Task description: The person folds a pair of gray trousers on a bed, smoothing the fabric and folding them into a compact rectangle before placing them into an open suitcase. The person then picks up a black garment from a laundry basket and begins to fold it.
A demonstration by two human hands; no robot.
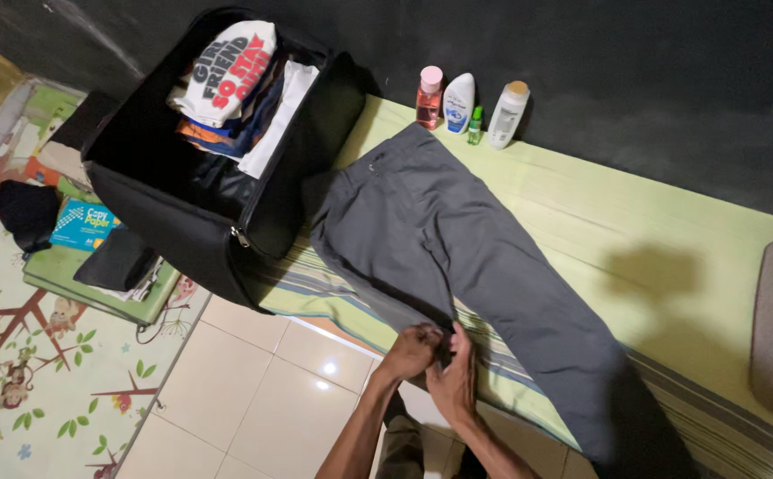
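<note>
Both hands pinch the near edge of the grey trousers [457,257] at the crotch seam: left hand [411,351] and right hand [454,380] touching each other, fingers closed on the cloth

Trousers lie flat on the green striped mattress [662,266], waistband up and away from the grip, the visible leg running off to the right of it. Legs look laid one over the other lengthwise; no crosswise fold yet, so judged early in the folding

Up and left of the grip: open black suitcase [200,191], standing on the mattress corner, already holding a stack of folded clothes [236,84] topped by a white printed shirt. Trousers not yet in it

Beyond the waistband, against the dark wall: four toiletry bottles [468,105] upright in a row, unpacked

Far left of the grip, on the floor mat [40,381]: a paper ream and dark items
</note>
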